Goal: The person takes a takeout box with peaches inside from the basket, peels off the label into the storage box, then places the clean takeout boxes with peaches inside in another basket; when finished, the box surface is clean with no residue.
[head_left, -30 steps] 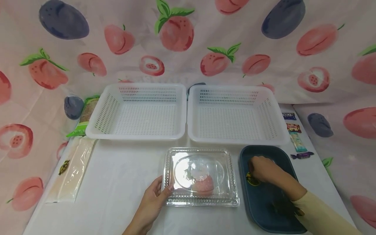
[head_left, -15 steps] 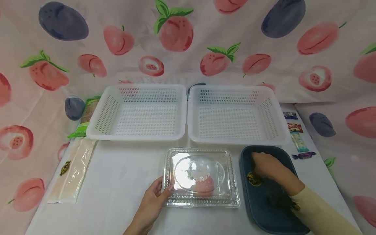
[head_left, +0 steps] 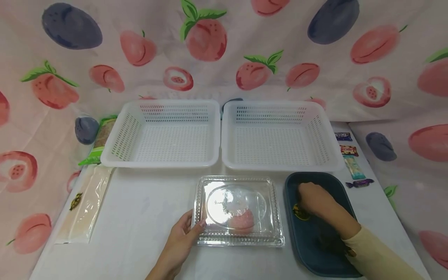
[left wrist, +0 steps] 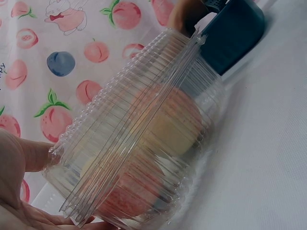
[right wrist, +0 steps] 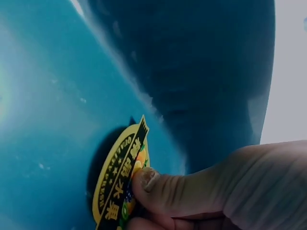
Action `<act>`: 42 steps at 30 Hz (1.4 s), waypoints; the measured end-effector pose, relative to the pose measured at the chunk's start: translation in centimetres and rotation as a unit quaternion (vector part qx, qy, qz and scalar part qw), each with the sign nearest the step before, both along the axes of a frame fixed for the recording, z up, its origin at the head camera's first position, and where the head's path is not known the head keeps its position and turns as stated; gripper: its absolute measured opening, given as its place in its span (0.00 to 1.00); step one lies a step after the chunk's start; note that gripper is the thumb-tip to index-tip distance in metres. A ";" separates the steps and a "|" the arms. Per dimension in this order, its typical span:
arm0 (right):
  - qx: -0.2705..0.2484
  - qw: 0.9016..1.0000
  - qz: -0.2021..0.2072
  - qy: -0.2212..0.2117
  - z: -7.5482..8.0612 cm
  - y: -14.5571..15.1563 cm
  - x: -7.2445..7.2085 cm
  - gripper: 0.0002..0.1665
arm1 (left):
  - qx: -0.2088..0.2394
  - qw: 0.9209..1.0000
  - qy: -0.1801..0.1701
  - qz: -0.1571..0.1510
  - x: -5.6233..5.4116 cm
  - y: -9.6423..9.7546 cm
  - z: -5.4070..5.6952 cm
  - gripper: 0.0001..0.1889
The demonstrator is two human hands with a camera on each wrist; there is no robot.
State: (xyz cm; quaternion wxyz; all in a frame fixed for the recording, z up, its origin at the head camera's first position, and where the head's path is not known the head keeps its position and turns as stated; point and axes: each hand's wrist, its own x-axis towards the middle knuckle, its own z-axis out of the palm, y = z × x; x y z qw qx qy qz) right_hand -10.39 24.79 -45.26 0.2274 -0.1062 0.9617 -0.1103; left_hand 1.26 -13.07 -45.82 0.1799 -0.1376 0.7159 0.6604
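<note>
My left hand (head_left: 178, 241) grips the left edge of a clear plastic clamshell box (head_left: 224, 214), thumb on top and fingers beneath. The box is closed and stands on the white table. Pinkish-yellow round fruits (left wrist: 165, 122), which look like peaches, show through its wall. Inside a dark blue tray (head_left: 311, 249), right of the box, is my right hand (head_left: 316, 199). It pinches an oval black-and-gold fruit label (right wrist: 115, 172) at the edge, with the thumb on its printed face. The other fingertips are mostly hidden beneath.
Two white perforated baskets (head_left: 175, 161) (head_left: 283, 166) stand behind the box and tray. A green-edged packet (head_left: 101, 142) and a long clear-wrapped pack (head_left: 84, 206) lie at left. Small wrapped sweets (head_left: 354, 167) line the right side. A fruit-print cloth (head_left: 210, 85) hangs behind.
My right hand has turned and shifted slightly inside the tray, near the label. The left hand and the box have stayed in place.
</note>
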 end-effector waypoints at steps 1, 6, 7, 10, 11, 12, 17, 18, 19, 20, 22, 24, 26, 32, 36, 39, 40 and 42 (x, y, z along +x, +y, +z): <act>-0.004 1.000 -0.002 -0.003 0.0 0.1 0.0 0.07 | -0.001 1.000 -0.002 0.001 0.0 0.0 0.0 0.45; -0.017 0.999 -0.021 -0.024 -0.1 0.5 0.1 0.05 | 0.004 1.000 -0.004 0.004 -0.1 0.1 -0.1 0.43; -0.018 0.999 -0.023 -0.026 -0.1 0.6 0.0 0.04 | 0.005 1.000 -0.004 0.004 -0.1 0.1 -0.1 0.43; -0.018 0.999 -0.023 -0.026 -0.1 0.7 0.0 0.02 | 0.003 1.000 -0.001 0.003 -0.2 0.1 -0.2 0.43; -0.018 0.999 -0.022 -0.026 0.0 0.7 0.0 0.02 | 0.002 1.000 -0.001 0.002 -0.2 0.1 -0.1 0.43; -0.018 0.999 -0.023 -0.024 0.0 0.6 0.0 0.02 | 0.000 1.000 -0.001 0.002 -0.2 0.1 -0.1 0.43; -0.023 0.999 -0.026 -0.022 0.2 0.6 0.2 0.01 | -0.002 1.000 -0.005 0.001 -0.2 0.0 0.0 0.44; -0.024 0.999 -0.025 -0.020 0.3 0.6 0.2 0.01 | -0.001 1.000 -0.006 0.002 -0.2 0.0 0.0 0.44; -0.026 0.999 -0.024 -0.018 0.5 0.6 0.2 0.02 | -0.002 1.000 -0.006 0.001 -0.2 0.0 0.0 0.44; -0.030 0.999 -0.024 -0.016 0.7 0.6 0.3 0.02 | -0.003 1.000 -0.005 0.001 -0.2 0.0 0.0 0.44; -0.042 0.999 -0.020 -0.011 1.2 0.4 0.5 0.03 | -0.003 1.000 -0.004 0.001 -0.1 0.0 0.1 0.44; -0.055 0.998 -0.010 0.002 1.8 0.1 0.7 0.04 | -0.004 1.000 -0.003 0.004 -0.1 0.0 0.1 0.43; -0.066 0.998 0.004 0.018 2.6 -0.2 0.9 0.05 | -0.002 1.000 -0.001 0.004 -0.1 0.0 0.1 0.43; -0.107 0.991 0.013 0.078 5.7 -1.1 1.5 0.08 | 0.004 1.000 0.003 0.004 0.0 -0.1 0.0 0.43; -0.143 0.979 -0.036 0.140 7.5 -0.8 1.2 0.11 | 0.004 1.000 0.002 0.006 0.1 -0.2 -0.1 0.43; -0.164 0.962 -0.089 0.198 8.3 0.1 0.4 0.16 | 0.004 1.000 0.000 0.007 0.1 -0.2 -0.1 0.44; -0.170 0.956 -0.106 0.215 8.4 0.6 0.1 0.17 | 0.004 1.000 -0.001 0.007 0.0 -0.2 -0.1 0.44; -0.177 0.942 -0.143 0.248 8.4 1.7 -0.6 0.19 | 0.004 1.000 -0.002 0.007 0.0 -0.2 -0.1 0.44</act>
